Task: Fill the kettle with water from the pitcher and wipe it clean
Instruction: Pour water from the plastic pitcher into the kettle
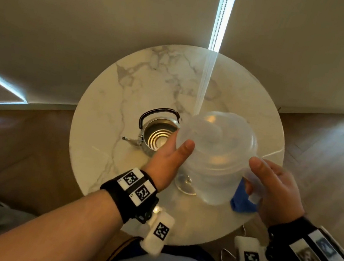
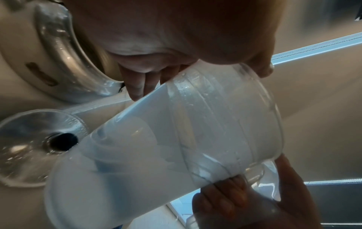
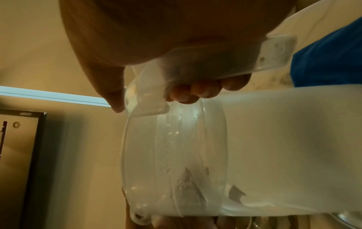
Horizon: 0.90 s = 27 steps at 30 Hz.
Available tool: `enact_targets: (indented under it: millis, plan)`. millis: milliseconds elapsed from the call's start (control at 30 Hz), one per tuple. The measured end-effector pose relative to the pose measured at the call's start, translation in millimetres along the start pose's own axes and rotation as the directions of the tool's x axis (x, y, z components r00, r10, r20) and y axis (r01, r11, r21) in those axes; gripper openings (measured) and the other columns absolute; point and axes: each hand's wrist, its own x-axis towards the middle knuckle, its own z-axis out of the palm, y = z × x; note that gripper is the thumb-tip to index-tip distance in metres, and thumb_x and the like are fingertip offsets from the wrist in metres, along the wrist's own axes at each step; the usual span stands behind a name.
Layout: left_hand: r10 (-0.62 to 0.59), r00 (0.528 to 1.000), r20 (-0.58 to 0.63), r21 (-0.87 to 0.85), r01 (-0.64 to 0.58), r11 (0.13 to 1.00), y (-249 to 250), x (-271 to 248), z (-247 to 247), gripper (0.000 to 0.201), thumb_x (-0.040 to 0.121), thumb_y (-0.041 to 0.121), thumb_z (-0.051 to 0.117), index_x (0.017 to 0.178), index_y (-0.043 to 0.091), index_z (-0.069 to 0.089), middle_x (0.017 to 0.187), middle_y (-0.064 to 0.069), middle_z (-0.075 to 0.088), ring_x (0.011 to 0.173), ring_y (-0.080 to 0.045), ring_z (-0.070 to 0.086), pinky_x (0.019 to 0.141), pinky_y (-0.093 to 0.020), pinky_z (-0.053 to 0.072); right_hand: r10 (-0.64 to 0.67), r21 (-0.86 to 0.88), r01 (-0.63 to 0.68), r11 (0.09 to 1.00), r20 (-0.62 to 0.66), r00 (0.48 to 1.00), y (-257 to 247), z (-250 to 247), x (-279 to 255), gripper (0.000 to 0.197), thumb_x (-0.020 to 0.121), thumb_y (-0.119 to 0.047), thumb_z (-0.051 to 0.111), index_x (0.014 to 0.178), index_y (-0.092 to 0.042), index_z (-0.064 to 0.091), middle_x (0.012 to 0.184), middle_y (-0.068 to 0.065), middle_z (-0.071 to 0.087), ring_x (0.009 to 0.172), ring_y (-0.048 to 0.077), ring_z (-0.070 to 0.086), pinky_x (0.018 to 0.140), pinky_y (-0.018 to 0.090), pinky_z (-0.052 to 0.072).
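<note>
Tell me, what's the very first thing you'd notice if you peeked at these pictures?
The big cloudy plastic pitcher catches the eye first, held above the round marble table, with the right hand gripping its handle and the left hand steadying its side. Just left of it stands a shiny open metal kettle with a black handle, its lid lying on the table beneath the pitcher. A blue cloth peeks out under the right hand.
</note>
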Motion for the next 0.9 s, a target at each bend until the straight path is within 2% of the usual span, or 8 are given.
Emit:
enact_targets:
  millis: [133,300,400,500,633,733,833,900]
  plan:
    - [-0.002,1.0,0.022,0.07,0.001,0.998,-10.6,-5.4,-7.4,0.095,0.077,0.089,0.05,0.148,0.027,0.047,0.138,0.004,0.065,0.128,-0.017,0.063,0.111,-0.052,0.051,0.049,-0.07,-0.053,0.996,-0.063,0.997,-8.1,8.9,-6.8,0.057,0.064,-0.074,0.079,0.058,-0.02,0.063,0.059,0.006,0.054,0.054,0.021,0.052,0.057,0.03,0.048]
    - [-0.097,0.995,-0.038,0.289,0.104,0.952,-34.0,-9.3,-41.5,0.092,0.073,0.1,0.026,0.121,0.032,0.065,0.116,0.003,0.073,0.111,-0.019,0.068,0.103,-0.051,0.052,0.085,-0.18,-0.105,0.978,-0.113,0.99,-15.3,22.5,-3.8,0.051,0.072,-0.068,0.074,0.057,-0.021,0.064,0.063,0.009,0.054,0.06,0.026,0.049,0.064,0.04,0.045]
    - [-0.082,0.981,-0.177,0.443,0.154,0.883,-48.6,-11.2,-76.2,0.056,0.092,0.076,0.045,0.106,0.026,0.067,0.098,0.006,0.072,0.091,-0.01,0.067,0.084,-0.036,0.053,0.104,-0.238,-0.137,0.961,-0.145,0.984,-18.9,26.1,5.4,0.062,0.069,-0.069,0.075,0.063,-0.009,0.061,0.069,0.015,0.053,0.061,0.028,0.048,0.062,0.041,0.044]
    - [-0.088,0.946,-0.312,0.542,0.254,0.801,-60.5,-8.4,-109.2,0.033,0.093,0.054,0.064,0.114,0.028,0.063,0.102,0.012,0.068,0.092,-0.008,0.066,0.082,-0.033,0.055,0.1,-0.327,-0.146,0.934,-0.155,0.983,-21.9,29.3,15.2,0.094,0.066,-0.074,0.073,0.08,0.018,0.055,0.069,0.019,0.052,0.06,0.028,0.046,0.061,0.04,0.042]
    - [-0.107,0.933,-0.343,0.594,0.304,0.745,-76.3,-3.8,-132.6,0.041,0.087,0.047,0.067,0.124,0.035,0.058,0.114,0.011,0.064,0.097,-0.012,0.067,0.087,-0.04,0.06,0.154,-0.439,-0.208,0.874,-0.157,0.976,-26.1,37.2,28.7,0.111,0.055,-0.086,0.071,0.089,0.019,0.06,0.066,0.026,0.052,0.058,0.028,0.045,0.065,0.044,0.043]
    - [-0.114,0.943,-0.312,0.617,0.292,0.731,-83.1,-3.7,-136.0,0.052,0.088,0.044,0.069,0.136,0.034,0.052,0.128,0.005,0.061,0.106,-0.016,0.065,0.091,-0.039,0.058,0.185,-0.471,-0.245,0.847,-0.17,0.968,-24.0,40.2,36.2,0.108,0.051,-0.087,0.073,0.087,0.014,0.065,0.065,0.019,0.055,0.058,0.027,0.048,0.066,0.045,0.045]
    - [-0.114,0.955,-0.272,0.677,0.275,0.682,-91.1,-9.2,-136.6,0.06,0.092,0.041,0.069,0.147,0.029,0.047,0.138,0.005,0.058,0.112,-0.015,0.063,0.094,-0.033,0.054,0.212,-0.491,-0.256,0.833,-0.144,0.967,-22.9,44.5,41.0,0.094,0.064,-0.078,0.076,0.093,0.012,0.069,0.07,0.031,0.06,0.061,0.029,0.053,0.069,0.049,0.051]
    - [-0.132,0.961,-0.242,0.715,0.268,0.646,-97.2,-18.8,-139.0,0.057,0.095,0.039,0.067,0.147,0.026,0.049,0.14,0.006,0.057,0.114,-0.013,0.062,0.091,-0.027,0.05,0.21,-0.513,-0.259,0.818,-0.151,0.966,-23.1,46.3,43.9,0.084,0.072,-0.071,0.073,0.087,0.011,0.069,0.062,0.023,0.058,0.058,0.026,0.051,0.067,0.046,0.049]
